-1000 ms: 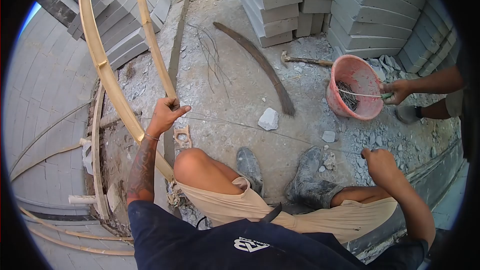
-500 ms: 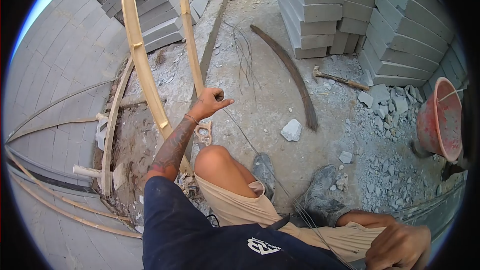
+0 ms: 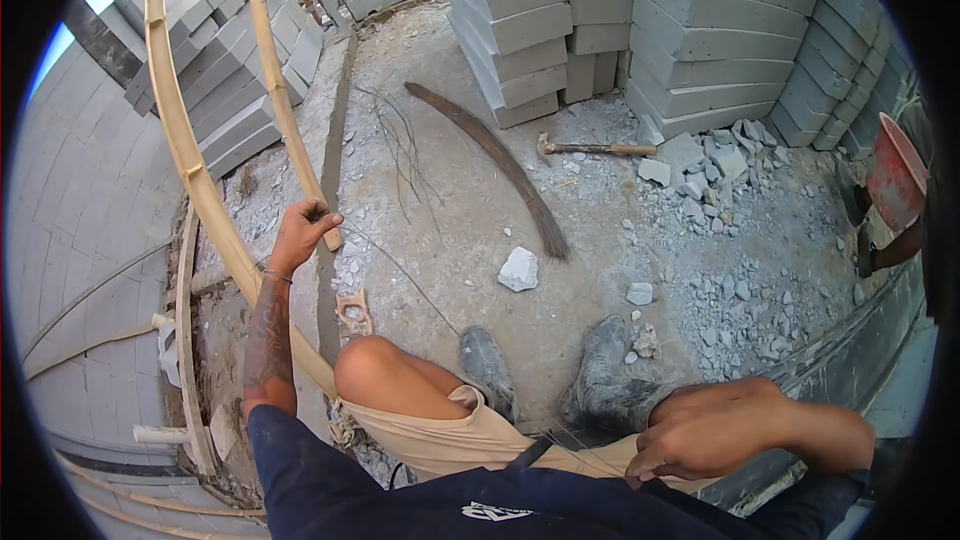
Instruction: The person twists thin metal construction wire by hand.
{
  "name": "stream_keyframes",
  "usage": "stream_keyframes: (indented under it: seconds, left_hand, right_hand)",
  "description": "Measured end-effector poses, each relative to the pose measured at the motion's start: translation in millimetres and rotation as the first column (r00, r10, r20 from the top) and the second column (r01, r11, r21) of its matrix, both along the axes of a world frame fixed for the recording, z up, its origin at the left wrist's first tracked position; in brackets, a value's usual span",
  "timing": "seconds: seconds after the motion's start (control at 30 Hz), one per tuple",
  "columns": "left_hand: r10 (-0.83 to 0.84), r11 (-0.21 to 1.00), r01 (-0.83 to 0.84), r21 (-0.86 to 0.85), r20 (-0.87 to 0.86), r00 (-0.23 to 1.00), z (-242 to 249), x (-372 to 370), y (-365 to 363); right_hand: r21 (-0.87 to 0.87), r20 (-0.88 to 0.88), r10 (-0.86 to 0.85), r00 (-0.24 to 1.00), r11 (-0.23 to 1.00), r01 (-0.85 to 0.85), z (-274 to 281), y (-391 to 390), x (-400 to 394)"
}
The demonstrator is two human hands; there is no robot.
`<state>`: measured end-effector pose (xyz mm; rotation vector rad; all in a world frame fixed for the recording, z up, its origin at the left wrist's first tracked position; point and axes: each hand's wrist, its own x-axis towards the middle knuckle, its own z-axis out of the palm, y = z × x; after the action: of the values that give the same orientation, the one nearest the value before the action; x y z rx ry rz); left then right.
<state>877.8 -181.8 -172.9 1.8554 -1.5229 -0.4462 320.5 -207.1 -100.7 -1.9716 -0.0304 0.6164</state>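
My left hand (image 3: 302,230) is closed around the lower end of a curved wooden strip (image 3: 272,90) and pinches a thin wire (image 3: 410,275). The wire runs from that hand down across the concrete toward my lap. My right hand (image 3: 705,430) rests on my right thigh, fingers closed on the wire's other end near my waist. I squat with both dusty boots (image 3: 610,370) on the slab. A second, wider curved wooden strip (image 3: 185,140) arcs to the left of my left hand.
Stacks of grey blocks (image 3: 700,30) stand at the back. A hammer (image 3: 590,149), a long curved dark piece (image 3: 495,160), a stone chunk (image 3: 519,268) and rubble (image 3: 720,230) lie on the slab. Another person's arm (image 3: 890,248) holds a red bucket (image 3: 895,175) at right.
My left hand moved left and lower along the wooden strip. My right hand came up onto my thigh. The red bucket and the other person shifted further right.
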Motion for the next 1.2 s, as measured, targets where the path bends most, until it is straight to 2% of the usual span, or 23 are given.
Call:
stream_keyframes:
  seconds: [0.03,0.17,0.23,0.27,0.3,0.37,0.43,0.47,0.53,0.57,0.6,0.67,0.73,0.77,0.83,0.87,0.93,0.97,1.0,1.03,1.07,1.1,1.2]
  left_hand:
    - [-0.008,1.000,0.008,0.010,0.005,1.000,-2.1,-3.6,-1.9]
    - [-0.080,0.982,0.059,0.180,0.113,0.990,-28.0,-19.8,-10.2]
    - [-0.125,0.957,0.121,0.262,0.000,0.992,-32.7,-47.0,-2.1]
    - [-0.167,0.941,0.181,0.287,-0.073,0.983,-30.7,-72.9,3.5]
    - [-0.208,0.921,0.244,0.303,-0.145,0.967,-22.9,-95.2,9.2]
    - [-0.268,0.932,0.309,0.189,-0.215,0.939,0.7,-113.8,29.7]
    - [-0.324,0.941,0.337,0.016,-0.238,0.916,25.3,-117.3,34.9]
    - [-0.299,0.954,0.297,-0.042,-0.193,0.935,37.3,-105.7,34.3]
    - [-0.145,0.989,0.140,-0.040,-0.138,0.980,37.8,-59.8,22.4]
    - [-0.114,0.992,0.107,-0.067,-0.107,0.988,38.4,-39.0,14.9]
    - [-0.091,0.992,0.083,-0.092,-0.089,0.992,34.3,-19.6,8.6]
    - [-0.058,0.997,0.052,-0.052,-0.118,0.991,17.8,-9.6,-5.5]
    - [-0.126,0.987,0.142,0.073,-0.196,0.973,8.6,-34.5,-12.3]
    - [-0.183,0.965,0.220,0.146,-0.228,0.956,4.6,-59.3,-14.5]
    - [-0.373,0.895,0.419,0.153,-0.257,0.891,7.3,-108.4,-8.3]
    - [-0.420,0.876,0.471,0.108,-0.312,0.852,19.9,-130.0,-1.5]
    - [-0.461,0.875,0.484,-0.021,-0.340,0.820,41.0,-144.1,6.3]
    - [-0.396,0.917,0.388,-0.096,-0.355,0.847,43.0,-131.3,1.3]
    - [-0.324,0.946,0.298,-0.131,-0.313,0.893,45.3,-109.4,-8.7]
    - [-0.215,0.975,0.193,-0.107,-0.270,0.939,47.8,-88.0,-18.3]
    - [-0.153,0.987,0.140,-0.073,-0.215,0.965,47.1,-63.8,-28.7]
    - [-0.092,0.996,0.088,-0.033,-0.142,0.986,47.2,-51.2,-38.2]
    - [-0.166,0.986,0.168,0.015,-0.078,0.983,4.6,-47.5,-63.4]
  right_hand:
    - [0.134,0.188,-0.020,0.982,0.991,-0.006,17.7,-2.9,-2.5]
    - [-0.034,0.341,-0.398,0.852,0.900,0.434,79.6,-24.9,-31.5]
    - [0.075,0.643,-0.576,0.505,0.703,0.707,81.5,-34.7,-55.0]
    - [0.208,0.798,-0.588,0.133,0.475,0.855,56.5,-48.8,-70.9]
    - [0.492,0.573,-0.761,-0.306,0.021,0.870,52.1,-70.9,-81.6]
    - [0.361,0.502,-0.808,-0.309,-0.128,0.923,37.5,-131.0,-111.4]
    - [-0.431,0.707,-0.652,0.275,-0.088,0.898,-48.2,-163.6,-144.6]
    - [-0.600,0.410,-0.792,0.452,0.139,0.788,-62.0,-132.1,-124.8]
    - [-0.310,-0.165,-0.591,0.790,0.791,0.527,-85.2,-66.0,-92.2]
    - [0.078,-0.283,-0.453,0.845,0.868,0.491,-78.0,-24.8,-68.9]
    - [0.106,-0.162,-0.115,0.980,0.985,0.133,-36.4,-7.3,-35.2]
    - [0.166,0.105,-0.417,0.903,0.903,0.397,19.1,1.9,-52.4]
    - [0.443,0.516,-0.544,0.662,0.831,0.337,82.7,-21.1,-51.0]
    - [0.426,0.676,-0.675,0.294,0.684,0.592,80.5,-33.8,-74.5]
    - [0.463,0.600,-0.775,-0.198,0.134,0.876,78.9,-92.9,-122.3]
    - [0.383,0.546,-0.809,-0.218,0.009,0.924,73.3,-122.4,-149.5]
    - [-0.359,0.677,-0.719,0.156,-0.137,0.923,23.7,-149.1,-165.8]
    - [-0.546,0.427,-0.846,0.321,0.042,0.836,-5.4,-140.1,-161.6]
    - [-0.584,0.146,-0.805,0.575,0.399,0.707,-50.9,-123.5,-160.5]
    - [-0.354,-0.151,-0.642,0.752,0.745,0.565,-78.7,-88.2,-139.4]
    - [-0.109,-0.305,-0.414,0.858,0.910,0.400,-68.4,-38.3,-97.7]
    - [0.133,-0.045,-0.105,0.993,0.985,0.110,-54.0,-3.0,-61.8]
    - [0.333,0.324,0.044,0.945,0.930,-0.157,14.4,-20.1,-50.1]
